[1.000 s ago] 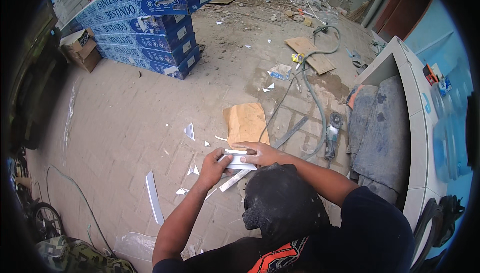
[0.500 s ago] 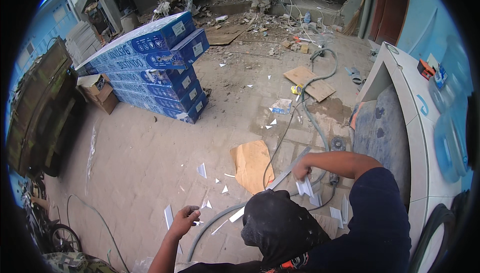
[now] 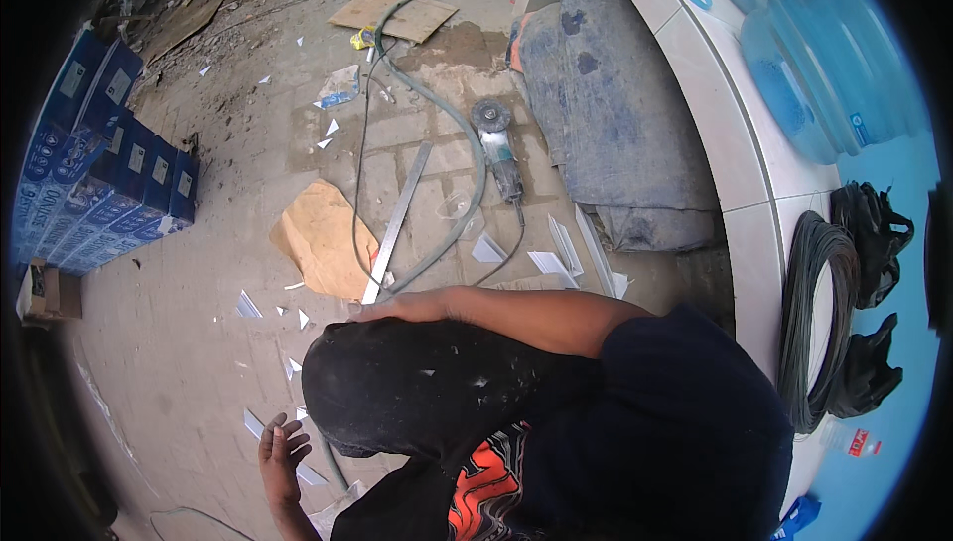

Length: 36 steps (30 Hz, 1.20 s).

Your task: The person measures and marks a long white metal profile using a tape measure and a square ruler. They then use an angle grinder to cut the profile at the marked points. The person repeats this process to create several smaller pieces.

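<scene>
My left hand is held over the paving at lower left, fingers bent and apart, with nothing visible in it. White trim offcuts lie beside it. My right hand reaches across the far side of a dust-specked black cloth bulge, which looks like my bent knee. That bulge hides most of its fingers and anything they hold. Just past this hand lies a long flat metal bar, beside a brown cardboard sheet. Grooved white trim pieces and an angle grinder lie farther right.
A grey-green hose and a thin cable cross the paving. A wooden board lies farther off. Blue boxes are stacked at left. A tiled counter along the right carries big blue water bottles and coiled wire.
The view has swung right and down, so the floor things appear farther left. My right hand has left the white trim piece it was at and come in behind the black bulge.
</scene>
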### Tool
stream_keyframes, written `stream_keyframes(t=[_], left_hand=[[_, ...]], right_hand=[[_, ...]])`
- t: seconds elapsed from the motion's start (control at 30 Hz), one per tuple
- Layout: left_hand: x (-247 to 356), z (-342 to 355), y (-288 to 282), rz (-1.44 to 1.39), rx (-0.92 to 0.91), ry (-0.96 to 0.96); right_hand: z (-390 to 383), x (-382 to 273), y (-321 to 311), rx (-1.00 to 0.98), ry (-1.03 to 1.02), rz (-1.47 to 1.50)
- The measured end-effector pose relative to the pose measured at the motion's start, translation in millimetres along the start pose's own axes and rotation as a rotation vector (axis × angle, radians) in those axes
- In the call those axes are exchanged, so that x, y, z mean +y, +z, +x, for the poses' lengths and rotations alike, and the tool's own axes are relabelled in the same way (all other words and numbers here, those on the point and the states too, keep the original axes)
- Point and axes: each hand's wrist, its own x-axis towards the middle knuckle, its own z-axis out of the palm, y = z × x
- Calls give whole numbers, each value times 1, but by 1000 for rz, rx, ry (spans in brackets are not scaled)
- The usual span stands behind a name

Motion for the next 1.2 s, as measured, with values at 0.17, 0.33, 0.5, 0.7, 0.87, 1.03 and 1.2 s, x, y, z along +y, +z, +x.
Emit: stream_keyframes(t=[0.17,0.33,0.5,0.7,0.87,1.03,1.2], left_hand=[[-10,-22,1,-112,41,-43],[-20,-36,-6,-98,-12,-83],[-26,-28,4,-190,31,-57],[-1,-50,4,-101,68,-17],[11,-55,12,-90,104,19],[27,-48,33,23,32,67],[57,-62,50,139,-10,109]], right_hand=[[-99,23,-36,-43,136,-723],[-217,108,-173,1079,187,-565],[-304,154,-220,999,530,-1036],[-260,178,-173,1178,287,-1108],[-217,181,-199,1067,167,-1105],[-151,163,-214,876,173,-1143],[-106,129,-194,770,483,-1054]])
